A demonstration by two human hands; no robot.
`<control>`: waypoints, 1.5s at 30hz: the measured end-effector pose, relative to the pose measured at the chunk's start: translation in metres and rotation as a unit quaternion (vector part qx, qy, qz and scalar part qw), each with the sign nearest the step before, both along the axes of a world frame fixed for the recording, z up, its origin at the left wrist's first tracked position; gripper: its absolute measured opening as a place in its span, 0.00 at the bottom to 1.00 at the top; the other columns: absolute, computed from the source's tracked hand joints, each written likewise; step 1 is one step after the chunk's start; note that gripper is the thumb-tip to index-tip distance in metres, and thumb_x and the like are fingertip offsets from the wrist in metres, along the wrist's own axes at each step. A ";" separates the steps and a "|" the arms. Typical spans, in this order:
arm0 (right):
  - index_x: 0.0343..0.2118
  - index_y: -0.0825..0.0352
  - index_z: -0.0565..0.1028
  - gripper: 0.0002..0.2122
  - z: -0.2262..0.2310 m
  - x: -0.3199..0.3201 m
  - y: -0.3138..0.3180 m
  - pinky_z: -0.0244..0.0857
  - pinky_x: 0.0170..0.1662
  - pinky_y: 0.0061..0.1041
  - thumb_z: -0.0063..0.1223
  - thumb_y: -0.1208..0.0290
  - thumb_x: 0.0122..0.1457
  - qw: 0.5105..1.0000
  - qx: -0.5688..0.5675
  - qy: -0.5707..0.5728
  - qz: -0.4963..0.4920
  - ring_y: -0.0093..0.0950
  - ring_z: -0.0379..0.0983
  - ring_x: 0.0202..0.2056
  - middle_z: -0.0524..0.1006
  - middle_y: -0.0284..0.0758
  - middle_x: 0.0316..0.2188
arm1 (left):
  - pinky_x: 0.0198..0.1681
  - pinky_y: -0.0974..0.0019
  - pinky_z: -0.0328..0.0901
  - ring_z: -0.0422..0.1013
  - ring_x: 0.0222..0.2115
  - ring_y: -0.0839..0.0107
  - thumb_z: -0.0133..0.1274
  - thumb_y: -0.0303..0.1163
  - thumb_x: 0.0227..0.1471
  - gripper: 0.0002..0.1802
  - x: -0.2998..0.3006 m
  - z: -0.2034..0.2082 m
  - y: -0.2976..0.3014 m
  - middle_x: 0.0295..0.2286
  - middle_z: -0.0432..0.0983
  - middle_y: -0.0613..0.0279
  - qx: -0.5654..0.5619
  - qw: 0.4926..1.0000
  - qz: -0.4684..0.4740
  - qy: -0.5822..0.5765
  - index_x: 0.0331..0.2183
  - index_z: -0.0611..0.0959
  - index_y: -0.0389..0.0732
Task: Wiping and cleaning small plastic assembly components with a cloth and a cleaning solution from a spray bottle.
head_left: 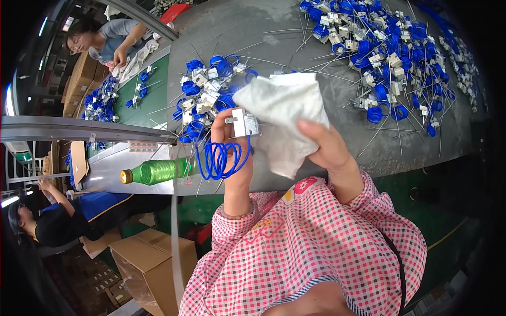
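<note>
My left hand [241, 178] grips a small boxy part with a coiled blue tube [244, 124]; its white and metal body sits up by the fingertips. Loops of the blue tube hang down in front of the palm. A white cloth [298, 102] is pinched in my right hand [329, 147], thumb on top, and spreads toward the held part. The cloth's lower end is blurred. Just beyond my left hand lies a small heap of similar parts [208, 95] with blue coils and thin straight wires.
A larger pile of these parts [387, 66] covers the right of the grey table [237, 26]. A green bottle [155, 172] lies on its side at left, near a metal rail [79, 126]. One person [113, 39] works at far left, another [63, 216] nearer. A cardboard box [155, 263] stands below.
</note>
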State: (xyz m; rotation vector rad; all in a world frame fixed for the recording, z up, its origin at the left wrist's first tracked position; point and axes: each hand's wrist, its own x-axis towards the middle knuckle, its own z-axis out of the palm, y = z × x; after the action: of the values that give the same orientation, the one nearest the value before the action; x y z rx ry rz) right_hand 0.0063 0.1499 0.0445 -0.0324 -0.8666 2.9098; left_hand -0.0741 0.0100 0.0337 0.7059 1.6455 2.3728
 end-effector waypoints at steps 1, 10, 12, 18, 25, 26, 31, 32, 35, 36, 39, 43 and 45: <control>0.51 0.70 0.54 0.24 -0.001 0.000 -0.002 0.55 0.49 0.27 0.44 0.68 0.52 0.995 0.093 0.016 -0.022 0.27 0.61 0.47 0.64 0.37 0.46 | 0.45 0.66 0.58 0.61 0.42 0.70 0.42 0.26 0.49 0.19 0.001 -0.001 0.000 0.41 0.62 0.59 -0.018 1.000 0.016 -0.018 0.45 0.62 0.38; 0.40 0.72 0.67 0.16 -0.008 -0.002 -0.008 0.61 0.38 0.18 0.52 0.78 0.45 0.919 0.354 0.018 -0.171 0.18 0.67 0.37 0.72 0.33 0.34 | 0.36 0.75 0.60 0.65 0.39 0.72 0.45 0.14 0.40 0.23 0.010 -0.008 -0.003 0.37 0.65 0.57 -0.068 0.997 0.013 -0.027 0.42 0.62 0.36; 0.39 0.72 0.67 0.18 -0.007 -0.003 -0.008 0.61 0.38 0.18 0.53 0.79 0.42 0.917 0.352 0.031 -0.185 0.18 0.66 0.37 0.72 0.34 0.35 | 0.35 0.76 0.60 0.65 0.38 0.72 0.45 0.14 0.39 0.24 0.011 -0.004 -0.001 0.37 0.66 0.57 -0.040 0.998 0.019 -0.043 0.42 0.62 0.35; 0.39 0.72 0.67 0.20 -0.013 -0.004 -0.001 0.61 0.38 0.18 0.55 0.81 0.38 0.883 0.378 0.118 -0.254 0.19 0.67 0.37 0.72 0.35 0.36 | 0.39 0.73 0.61 0.66 0.38 0.70 0.50 0.21 0.39 0.24 0.006 -0.002 -0.006 0.37 0.67 0.55 0.006 0.999 0.001 -0.036 0.42 0.64 0.36; 0.42 0.70 0.65 0.19 -0.005 0.004 0.038 0.64 0.38 0.21 0.51 0.84 0.43 0.941 0.151 0.043 -0.298 0.24 0.69 0.36 0.72 0.35 0.34 | 0.41 0.66 0.61 0.65 0.38 0.65 0.54 0.38 0.42 0.30 -0.021 0.007 -0.051 0.39 0.64 0.55 0.033 0.979 0.131 0.153 0.45 0.62 0.38; 0.42 0.70 0.65 0.19 -0.005 0.002 0.034 0.64 0.38 0.21 0.51 0.84 0.43 0.941 0.153 0.041 -0.299 0.24 0.69 0.36 0.72 0.35 0.34 | 0.42 0.65 0.60 0.63 0.39 0.66 0.53 0.41 0.42 0.31 -0.018 0.012 -0.046 0.39 0.64 0.55 0.001 0.972 0.088 0.216 0.46 0.62 0.39; 0.46 0.69 0.61 0.23 0.007 -0.006 0.012 0.62 0.41 0.23 0.51 0.81 0.43 0.978 0.105 0.017 -0.179 0.26 0.68 0.39 0.70 0.36 0.38 | 0.37 0.64 0.66 0.68 0.35 0.59 0.51 0.15 0.35 0.22 -0.003 0.022 -0.029 0.36 0.65 0.50 -0.043 0.934 0.080 0.347 0.38 0.69 0.35; 0.47 0.69 0.60 0.24 0.008 -0.006 0.008 0.61 0.43 0.24 0.49 0.80 0.43 0.979 0.127 0.022 -0.161 0.28 0.67 0.41 0.69 0.37 0.40 | 0.36 0.65 0.67 0.68 0.35 0.59 0.52 0.15 0.34 0.20 0.004 0.022 -0.025 0.35 0.66 0.50 -0.053 0.933 0.103 0.341 0.36 0.70 0.35; 0.47 0.70 0.60 0.25 0.009 -0.005 -0.001 0.60 0.44 0.24 0.52 0.80 0.42 0.981 0.164 0.039 -0.099 0.26 0.65 0.43 0.69 0.36 0.41 | 0.36 0.63 0.66 0.68 0.35 0.58 0.54 0.18 0.34 0.19 0.008 0.022 -0.026 0.35 0.67 0.50 -0.066 0.923 0.099 0.365 0.35 0.71 0.35; 0.47 0.70 0.60 0.26 0.009 -0.005 -0.004 0.60 0.44 0.24 0.52 0.81 0.42 0.973 0.211 0.047 -0.083 0.25 0.65 0.43 0.69 0.35 0.41 | 0.37 0.63 0.66 0.68 0.35 0.58 0.54 0.20 0.36 0.18 0.008 0.023 -0.028 0.34 0.67 0.49 -0.084 0.908 0.097 0.398 0.34 0.71 0.34; 0.47 0.70 0.60 0.25 0.008 -0.004 -0.013 0.58 0.45 0.21 0.53 0.80 0.43 0.953 0.281 0.065 -0.093 0.23 0.64 0.43 0.69 0.34 0.41 | 0.37 0.61 0.65 0.68 0.35 0.57 0.54 0.25 0.39 0.16 0.010 0.027 -0.029 0.35 0.67 0.49 -0.127 0.882 0.101 0.443 0.35 0.71 0.34; 0.47 0.71 0.59 0.24 0.002 0.000 -0.023 0.56 0.46 0.20 0.51 0.78 0.46 0.889 0.408 0.099 -0.180 0.23 0.63 0.43 0.67 0.36 0.42 | 0.38 0.61 0.65 0.67 0.38 0.58 0.52 0.30 0.43 0.18 0.016 0.020 -0.027 0.36 0.65 0.49 -0.121 0.913 0.100 0.377 0.38 0.70 0.33; 0.47 0.72 0.59 0.23 0.001 0.000 -0.025 0.56 0.46 0.20 0.51 0.78 0.46 0.868 0.433 0.127 -0.205 0.24 0.63 0.44 0.66 0.37 0.43 | 0.39 0.61 0.64 0.67 0.38 0.58 0.52 0.30 0.43 0.19 0.018 0.021 -0.027 0.37 0.64 0.49 -0.095 0.924 0.099 0.358 0.38 0.70 0.33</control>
State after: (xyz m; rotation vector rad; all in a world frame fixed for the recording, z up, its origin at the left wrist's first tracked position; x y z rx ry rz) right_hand 0.0068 0.1252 0.0450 0.2048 -1.7495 1.8686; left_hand -0.0560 -0.0166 0.0549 1.5639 2.2675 2.1495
